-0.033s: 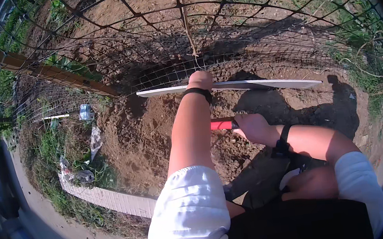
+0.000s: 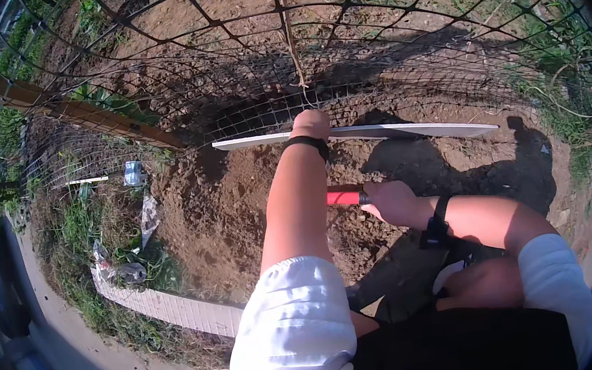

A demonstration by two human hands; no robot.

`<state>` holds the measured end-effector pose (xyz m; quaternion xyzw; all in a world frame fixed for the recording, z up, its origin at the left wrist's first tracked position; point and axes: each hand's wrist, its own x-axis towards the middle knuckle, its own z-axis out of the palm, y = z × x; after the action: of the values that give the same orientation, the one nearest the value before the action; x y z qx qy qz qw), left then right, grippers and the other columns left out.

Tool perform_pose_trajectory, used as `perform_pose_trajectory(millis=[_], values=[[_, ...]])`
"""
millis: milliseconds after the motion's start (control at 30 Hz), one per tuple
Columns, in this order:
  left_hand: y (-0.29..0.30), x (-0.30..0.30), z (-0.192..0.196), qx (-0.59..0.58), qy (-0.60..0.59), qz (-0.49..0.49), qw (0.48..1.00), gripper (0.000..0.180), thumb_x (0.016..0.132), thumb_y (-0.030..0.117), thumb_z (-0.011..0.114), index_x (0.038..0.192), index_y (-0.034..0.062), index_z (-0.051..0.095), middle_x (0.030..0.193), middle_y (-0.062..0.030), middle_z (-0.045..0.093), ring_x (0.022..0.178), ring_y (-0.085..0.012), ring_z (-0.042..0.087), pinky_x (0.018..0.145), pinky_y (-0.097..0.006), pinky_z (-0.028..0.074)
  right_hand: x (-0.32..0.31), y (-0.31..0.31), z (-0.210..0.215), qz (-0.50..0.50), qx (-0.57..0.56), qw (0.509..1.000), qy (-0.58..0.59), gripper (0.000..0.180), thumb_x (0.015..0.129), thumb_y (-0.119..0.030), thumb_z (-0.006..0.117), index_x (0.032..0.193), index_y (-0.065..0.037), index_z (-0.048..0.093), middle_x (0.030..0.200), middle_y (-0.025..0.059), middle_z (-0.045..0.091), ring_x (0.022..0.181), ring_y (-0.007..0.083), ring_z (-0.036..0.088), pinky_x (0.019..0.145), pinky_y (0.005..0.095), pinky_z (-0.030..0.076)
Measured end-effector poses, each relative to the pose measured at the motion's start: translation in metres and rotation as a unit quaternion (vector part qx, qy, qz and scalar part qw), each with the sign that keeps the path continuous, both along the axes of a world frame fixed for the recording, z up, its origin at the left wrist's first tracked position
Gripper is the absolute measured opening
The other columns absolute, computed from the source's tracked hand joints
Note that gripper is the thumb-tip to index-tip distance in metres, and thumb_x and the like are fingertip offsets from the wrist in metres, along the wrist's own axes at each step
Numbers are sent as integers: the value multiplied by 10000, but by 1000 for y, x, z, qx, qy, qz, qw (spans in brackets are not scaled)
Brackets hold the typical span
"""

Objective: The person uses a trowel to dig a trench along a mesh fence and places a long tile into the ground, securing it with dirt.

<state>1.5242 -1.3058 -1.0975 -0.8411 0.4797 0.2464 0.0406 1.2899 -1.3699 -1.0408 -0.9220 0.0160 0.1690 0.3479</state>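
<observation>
A long, thin pale board [image 2: 422, 130] stands on its edge in the dirt, running across in front of me. My left hand [image 2: 311, 122] is closed over its top edge near the middle. Closer to me, my right hand [image 2: 392, 203] grips a red tool with a black section [image 2: 344, 197], held roughly level above the loose soil [image 2: 218, 217]. The tool's far end is hidden behind my left forearm, so its kind does not show. Black bands circle both wrists.
Dark mesh fencing [image 2: 344, 4] rises just beyond the board, with a tied cord [image 2: 288, 30] hanging down it. A wooden post [image 2: 95, 115] slants at the left. Another pale board [image 2: 171, 311] edges the bed beside grass and pavement [image 2: 72, 346]. Crumpled plastic [image 2: 133, 174] lies nearby.
</observation>
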Motion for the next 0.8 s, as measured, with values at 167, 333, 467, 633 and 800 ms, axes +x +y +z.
perform_pose_trajectory(millis=[167, 333, 467, 633, 800], values=[[4, -1, 6, 9, 17, 47, 999, 221, 805, 158, 476, 902, 81, 658, 964, -125, 629, 906, -259, 605, 761, -348, 493, 2, 14, 7, 95, -69, 993, 36, 356, 811, -338, 541, 873, 5, 471, 674, 174, 577, 595, 348, 572, 531, 443, 437], [6, -3, 8, 13, 6, 44, 999, 214, 791, 178, 486, 888, 98, 659, 939, -108, 636, 886, -249, 614, 744, -348, 501, 10, 15, 21, 89, -104, 990, 13, 365, 802, -343, 561, 866, 4, 468, 635, 161, 568, 556, 330, 569, 514, 424, 439], [6, -5, 5, -2, 7, 62, 998, 209, 757, 202, 529, 879, 91, 657, 929, -106, 638, 877, -246, 617, 749, -353, 500, 4, 14, 24, 51, -53, 997, 38, 362, 801, -346, 560, 864, -2, 466, 625, 151, 570, 563, 329, 572, 523, 421, 443], [4, -6, 2, -3, -3, 26, 1000, 174, 715, 113, 585, 868, 72, 657, 918, -117, 635, 882, -251, 608, 759, -333, 491, -2, 16, 3, 63, -117, 991, -9, 313, 801, -310, 560, 861, -15, 474, 654, 149, 574, 589, 331, 574, 537, 428, 448], [4, -8, 1, -10, -22, 32, 999, 167, 755, 126, 536, 857, 69, 656, 911, -120, 634, 874, -251, 610, 752, -333, 492, 9, 8, -8, 4, -29, 998, -60, 270, 771, -273, 589, 833, -27, 496, 679, 140, 567, 604, 307, 574, 536, 412, 458]])
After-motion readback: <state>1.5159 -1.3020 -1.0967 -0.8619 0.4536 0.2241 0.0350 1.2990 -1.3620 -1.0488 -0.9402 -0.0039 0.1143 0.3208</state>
